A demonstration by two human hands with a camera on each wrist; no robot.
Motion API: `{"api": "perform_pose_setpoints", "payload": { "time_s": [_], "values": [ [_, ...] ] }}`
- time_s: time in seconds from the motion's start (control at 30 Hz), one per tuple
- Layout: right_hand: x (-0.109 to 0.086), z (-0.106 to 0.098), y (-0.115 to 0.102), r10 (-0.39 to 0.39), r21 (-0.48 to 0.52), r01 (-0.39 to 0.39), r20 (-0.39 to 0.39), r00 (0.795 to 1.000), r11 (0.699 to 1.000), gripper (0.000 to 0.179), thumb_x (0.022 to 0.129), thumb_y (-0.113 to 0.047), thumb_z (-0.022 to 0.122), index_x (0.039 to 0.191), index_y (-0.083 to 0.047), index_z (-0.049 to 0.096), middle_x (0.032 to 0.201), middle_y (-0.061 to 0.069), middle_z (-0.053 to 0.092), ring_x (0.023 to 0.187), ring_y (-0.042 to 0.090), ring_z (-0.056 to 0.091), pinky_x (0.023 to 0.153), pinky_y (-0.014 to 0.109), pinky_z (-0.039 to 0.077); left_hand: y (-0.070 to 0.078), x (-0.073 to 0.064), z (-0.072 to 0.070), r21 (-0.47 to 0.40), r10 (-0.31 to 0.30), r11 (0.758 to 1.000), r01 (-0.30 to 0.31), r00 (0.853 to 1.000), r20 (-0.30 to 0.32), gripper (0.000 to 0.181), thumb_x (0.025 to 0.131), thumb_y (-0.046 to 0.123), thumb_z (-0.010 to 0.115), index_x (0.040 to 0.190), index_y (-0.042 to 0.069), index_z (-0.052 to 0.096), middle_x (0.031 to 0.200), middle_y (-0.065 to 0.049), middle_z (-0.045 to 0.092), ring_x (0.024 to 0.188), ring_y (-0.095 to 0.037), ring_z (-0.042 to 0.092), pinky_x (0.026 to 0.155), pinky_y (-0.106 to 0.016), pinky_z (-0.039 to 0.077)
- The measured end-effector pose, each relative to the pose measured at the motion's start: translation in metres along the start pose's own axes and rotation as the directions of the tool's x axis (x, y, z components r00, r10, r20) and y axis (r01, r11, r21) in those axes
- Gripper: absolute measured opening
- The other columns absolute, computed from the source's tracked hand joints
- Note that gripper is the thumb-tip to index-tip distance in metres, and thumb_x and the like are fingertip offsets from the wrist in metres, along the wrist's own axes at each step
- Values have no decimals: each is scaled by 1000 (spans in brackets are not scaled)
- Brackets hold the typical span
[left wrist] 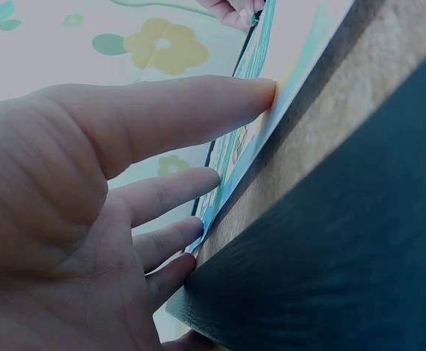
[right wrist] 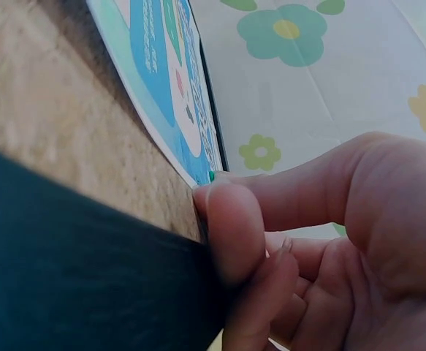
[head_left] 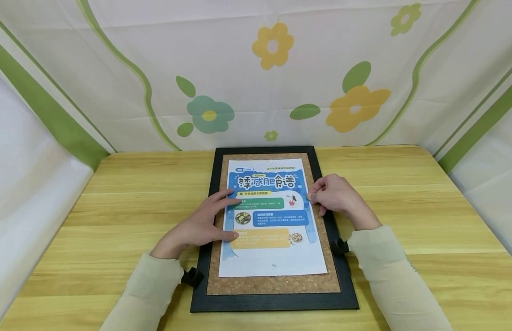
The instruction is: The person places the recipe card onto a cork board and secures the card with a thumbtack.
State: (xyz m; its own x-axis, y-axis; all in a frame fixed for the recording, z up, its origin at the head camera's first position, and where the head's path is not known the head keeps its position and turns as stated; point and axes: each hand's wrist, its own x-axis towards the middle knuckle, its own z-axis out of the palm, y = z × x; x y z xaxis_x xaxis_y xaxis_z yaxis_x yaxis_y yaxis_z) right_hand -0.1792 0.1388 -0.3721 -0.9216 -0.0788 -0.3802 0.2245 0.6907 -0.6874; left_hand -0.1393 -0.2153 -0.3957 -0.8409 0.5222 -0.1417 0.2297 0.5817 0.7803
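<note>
A printed paper sheet [head_left: 276,257] with a blue heading lies on a cork board [head_left: 272,286] in a black frame [head_left: 276,302]. With thumb and fingers spread, my left hand [head_left: 202,223] rests on the sheet's left side; its fingertips touch the paper in the left wrist view. My right hand [head_left: 332,195] is at the sheet's right edge, over the frame's right side. Between its thumb and finger it pinches a small green pushpin [right wrist: 212,176], mostly hidden by the fingertips. Whether the pin's point is in the cork, I cannot tell.
The frame lies flat on a wood-grain table [head_left: 127,220]. Behind it hangs a white curtain [head_left: 239,69] with printed flowers, close to the frame's far edge. Black straps [head_left: 192,277] at both wrists sit near the frame's sides.
</note>
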Motion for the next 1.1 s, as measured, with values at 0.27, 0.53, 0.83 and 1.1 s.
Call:
{"api": "perform_pose_setpoints", "payload": {
  "time_s": [0.27,0.53,0.83,1.1],
  "values": [
    [0,1,0,-2,-14,2,-4,1000,1000,13,101,-8,66,108,2,69,102,18,68,59,20,66,63,32,58,-1,0,1,1,-5,1000,5,1000,-2,78,90,24,87,159,9,53,179,-17,21,165,-51,10,125,-78,19],
    [0,1,0,0,-24,0,-4,1000,1000,13,102,-8,65,109,2,69,103,19,69,59,20,66,63,31,57,-2,0,1,6,1,1000,-1,1000,-5,78,90,24,87,159,9,53,179,-17,21,165,-52,9,125,-79,19],
    [1,1,0,3,-20,-3,2,1000,1000,14,102,-9,66,110,2,69,104,19,69,60,21,67,64,31,57,0,0,1,-10,-9,1000,9,1000,-2,79,90,23,87,159,9,52,179,-16,20,165,-51,8,125,-79,18],
    [1,1,0,8,-19,-8,1,1000,1000,15,103,-10,66,111,2,69,104,19,69,61,21,67,64,32,58,1,0,1,-13,-12,1000,12,1000,-1,79,90,24,87,159,9,52,180,-16,20,166,-51,8,126,-79,17]
  ]
}}
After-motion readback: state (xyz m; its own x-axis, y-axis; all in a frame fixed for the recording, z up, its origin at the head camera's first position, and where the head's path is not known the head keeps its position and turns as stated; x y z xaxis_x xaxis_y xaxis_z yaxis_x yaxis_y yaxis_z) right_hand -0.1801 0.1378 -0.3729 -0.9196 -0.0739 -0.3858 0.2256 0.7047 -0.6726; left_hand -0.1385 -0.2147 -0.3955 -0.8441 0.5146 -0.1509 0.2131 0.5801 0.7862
